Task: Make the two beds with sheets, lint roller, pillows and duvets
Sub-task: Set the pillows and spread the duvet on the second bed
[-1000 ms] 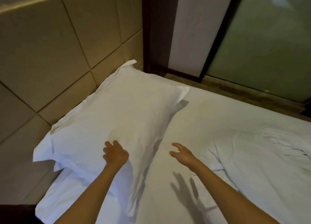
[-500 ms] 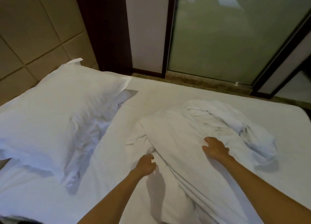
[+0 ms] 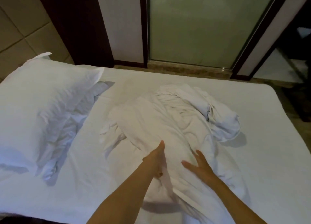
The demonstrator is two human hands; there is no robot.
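A crumpled white duvet [image 3: 170, 121] lies bunched in the middle of the bed, on the white sheet [image 3: 262, 156]. My left hand [image 3: 155, 159] lies edge-on against the duvet's near left fold, fingers straight and pointing away from me. My right hand [image 3: 199, 165] rests flat on top of the duvet with its fingers spread. The two hands are close together near the duvet's near end. A white pillow [image 3: 42, 96] leans at the head of the bed on the left, with a second pillow partly hidden under it.
A padded beige headboard [image 3: 18, 37] lines the left wall. Beyond the bed's far edge stand a dark wooden post [image 3: 79, 25] and a frosted glass panel [image 3: 198, 25]. A strip of floor [image 3: 185, 70] runs along the far side.
I have turned from the pillow to the duvet. In the last half second both hands moved nearer to me and closer together, and their fingers went from curled to straight.
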